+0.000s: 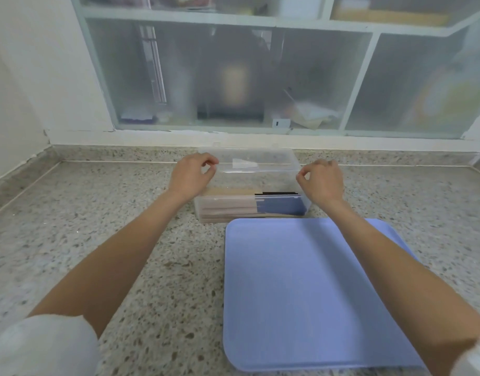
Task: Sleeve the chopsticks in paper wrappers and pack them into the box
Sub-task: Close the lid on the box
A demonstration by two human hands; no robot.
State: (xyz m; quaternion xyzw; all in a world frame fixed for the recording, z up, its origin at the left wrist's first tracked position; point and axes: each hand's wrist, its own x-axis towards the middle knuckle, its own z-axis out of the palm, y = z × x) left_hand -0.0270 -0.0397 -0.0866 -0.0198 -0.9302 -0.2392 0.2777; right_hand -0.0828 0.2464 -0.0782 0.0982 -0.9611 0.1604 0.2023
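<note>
Clear lidded box [249,185] on counter, sleeved chopsticks [249,207] stacked flat inside.

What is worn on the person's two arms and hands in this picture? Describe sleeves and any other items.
Both forearms are bare. The left arm has a white sleeve pushed up near the elbow; a white sleeve edge shows on the right arm. The left hand and right hand are ungloved; no rings or watch visible.

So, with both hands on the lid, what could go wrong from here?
1. The left hand and right hand pinch only the lid's corners; it may slip or close crooked.
2. The box looks full of chopsticks; one sticking up could block the lid.
3. The box nearly touches the tray; pressing could push it onto the rim.
</note>
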